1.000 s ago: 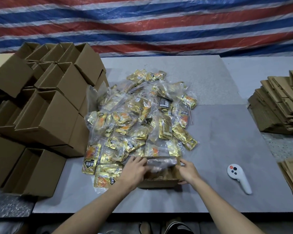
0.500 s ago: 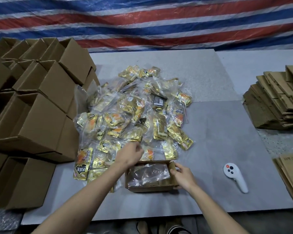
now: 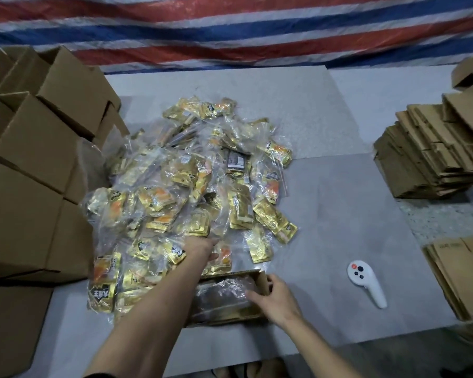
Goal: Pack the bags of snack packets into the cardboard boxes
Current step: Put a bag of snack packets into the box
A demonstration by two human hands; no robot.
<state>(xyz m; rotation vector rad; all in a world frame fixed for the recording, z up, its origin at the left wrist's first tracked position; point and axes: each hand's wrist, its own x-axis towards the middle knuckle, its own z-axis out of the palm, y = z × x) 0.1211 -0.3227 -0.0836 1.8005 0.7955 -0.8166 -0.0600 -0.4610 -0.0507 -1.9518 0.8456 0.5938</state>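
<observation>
The left hand (image 3: pixel 199 248) reached into the slippery bag pile (image 3: pixel 191 186); its grip was hidden. The right hand (image 3: pixel 273 296), fingers curled, held the box (image 3: pixel 224 301). Bags could slide off the desk (image 3: pixel 338 214).

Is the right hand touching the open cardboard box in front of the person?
Touching. The head view shows the right hand with fingers curled over the right wall of the open cardboard box.

Clear bags of gold snack packets (image 3: pixel 191 186) lie heaped behind an open, bag-filled cardboard box (image 3: pixel 227 298).
</observation>
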